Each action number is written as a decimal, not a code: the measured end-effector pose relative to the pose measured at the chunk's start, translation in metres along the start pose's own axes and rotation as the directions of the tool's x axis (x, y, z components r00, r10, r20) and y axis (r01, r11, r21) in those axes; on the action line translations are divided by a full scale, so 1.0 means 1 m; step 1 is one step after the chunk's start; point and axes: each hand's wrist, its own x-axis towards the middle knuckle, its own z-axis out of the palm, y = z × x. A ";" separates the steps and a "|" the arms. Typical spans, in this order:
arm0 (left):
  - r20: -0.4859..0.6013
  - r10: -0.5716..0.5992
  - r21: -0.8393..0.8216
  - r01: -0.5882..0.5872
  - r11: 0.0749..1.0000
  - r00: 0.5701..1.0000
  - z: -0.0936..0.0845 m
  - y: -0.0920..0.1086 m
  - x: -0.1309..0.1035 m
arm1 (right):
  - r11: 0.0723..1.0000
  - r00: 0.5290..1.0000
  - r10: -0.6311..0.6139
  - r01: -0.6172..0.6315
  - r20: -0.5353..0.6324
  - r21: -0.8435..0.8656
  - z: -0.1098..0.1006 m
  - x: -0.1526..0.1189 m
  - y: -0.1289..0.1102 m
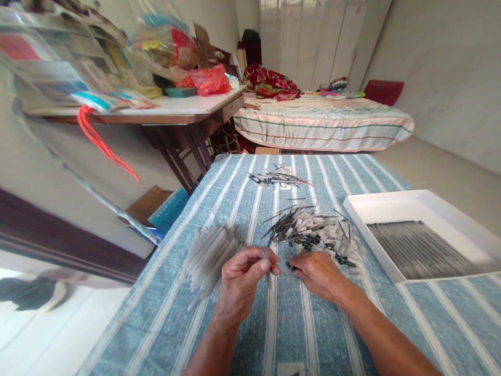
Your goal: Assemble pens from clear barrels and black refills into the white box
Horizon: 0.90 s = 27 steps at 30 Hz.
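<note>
Our left hand (245, 271) pinches a slim clear tube (267, 269) upright; our right hand (319, 272) closes fingertips on a small black part (290, 267), above the striped cloth (289, 318). Beyond lie loose parts (313, 232), then a white tray (391, 209).

A table covered in a blue cloth with white stripes (242, 324) fills the lower half of the frame. At its centre lies a loose heap of thin grey and black pen parts (313, 232). To the left of centre rests a blurred bundle of pale grey tubes (209, 253). Farther back, toward the upper middle of the cloth, sits a smaller scatter of dark slender pieces (277, 178). At the right edge stands a shallow white rectangular tray (395, 206), with a neat row of dark rods (418, 249) lying side by side inside it.
</note>
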 end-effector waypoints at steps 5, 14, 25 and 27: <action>0.016 -0.084 0.022 0.084 0.996 0.996 0.002 0.001 0.000 | 0.988 0.991 -0.022 0.042 -0.134 0.150 0.003 0.001 0.001; 0.073 -0.237 0.124 0.227 0.966 0.969 0.007 -0.003 -0.001 | 0.034 0.940 0.303 0.153 -0.156 0.988 -0.013 -0.004 -0.009; 0.150 -0.355 0.160 0.332 0.930 0.923 0.011 -0.013 -0.004 | -0.182 0.932 0.348 0.174 -0.103 0.968 -0.004 0.000 -0.026; 0.145 -0.356 0.165 0.332 0.929 0.923 0.010 -0.014 -0.004 | -0.181 0.933 0.344 0.172 -0.102 0.968 -0.004 -0.001 -0.026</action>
